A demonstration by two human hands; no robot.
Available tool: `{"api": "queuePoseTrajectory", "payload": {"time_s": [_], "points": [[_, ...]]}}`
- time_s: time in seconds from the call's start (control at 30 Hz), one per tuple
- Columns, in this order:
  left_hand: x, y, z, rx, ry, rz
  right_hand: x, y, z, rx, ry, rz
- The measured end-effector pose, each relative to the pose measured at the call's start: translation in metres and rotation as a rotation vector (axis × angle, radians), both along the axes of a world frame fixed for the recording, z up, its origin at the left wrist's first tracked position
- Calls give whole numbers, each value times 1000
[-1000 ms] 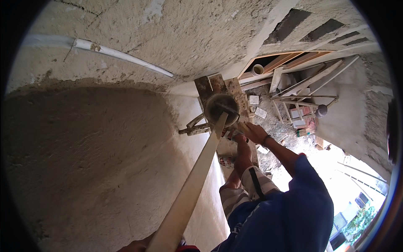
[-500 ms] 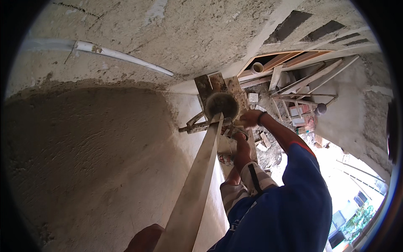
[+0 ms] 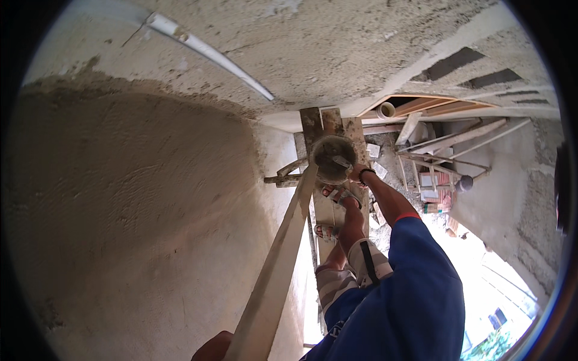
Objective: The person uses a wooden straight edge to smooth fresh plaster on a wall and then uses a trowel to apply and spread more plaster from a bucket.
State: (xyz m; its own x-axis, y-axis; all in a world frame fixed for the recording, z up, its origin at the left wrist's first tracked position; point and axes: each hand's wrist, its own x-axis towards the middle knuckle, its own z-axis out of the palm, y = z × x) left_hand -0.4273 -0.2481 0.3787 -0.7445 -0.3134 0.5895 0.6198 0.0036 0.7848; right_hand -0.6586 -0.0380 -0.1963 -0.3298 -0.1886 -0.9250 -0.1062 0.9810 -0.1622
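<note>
A long, pale straightedge board (image 3: 274, 265) slants from the lower edge up to a round mortar bucket (image 3: 321, 147). My left hand (image 3: 214, 347), cut off by the lower edge, grips the board's near end; most of its fingers are hidden. At the bucket's right rim, my right hand (image 3: 357, 173) is closed on a trowel, whose handle is mostly covered. The trowel's blade (image 3: 342, 161) reaches into the bucket over grey mortar. The board's far tip is next to the bucket's left rim.
The bucket stands on scaffold planks (image 3: 325, 210), and my sandalled feet (image 3: 333, 195) are on them too. A plastered wall (image 3: 132, 210) fills the left. A white pipe (image 3: 211, 54) crosses the upper wall. Wooden trestles (image 3: 442, 153) and rubble lie below at right.
My right hand has moved from beside the board's tip to the bucket's rim, bringing the trowel blade inside. The board's tip has shifted off the bucket's middle toward its left rim.
</note>
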Motion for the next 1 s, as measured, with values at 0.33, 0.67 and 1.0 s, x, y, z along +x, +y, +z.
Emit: {"api": "queuePoseTrajectory", "payload": {"time_s": [0.33,0.67,1.0], "points": [[122,38,97,-101,-91,343,59,-31,3,-460,337,429],[294,128,103,-113,77,828,261,-110,204,-610,-1275,-1623],[400,214,-24,585,382,2245,294,-193,175,-726,-990,-1299]]}}
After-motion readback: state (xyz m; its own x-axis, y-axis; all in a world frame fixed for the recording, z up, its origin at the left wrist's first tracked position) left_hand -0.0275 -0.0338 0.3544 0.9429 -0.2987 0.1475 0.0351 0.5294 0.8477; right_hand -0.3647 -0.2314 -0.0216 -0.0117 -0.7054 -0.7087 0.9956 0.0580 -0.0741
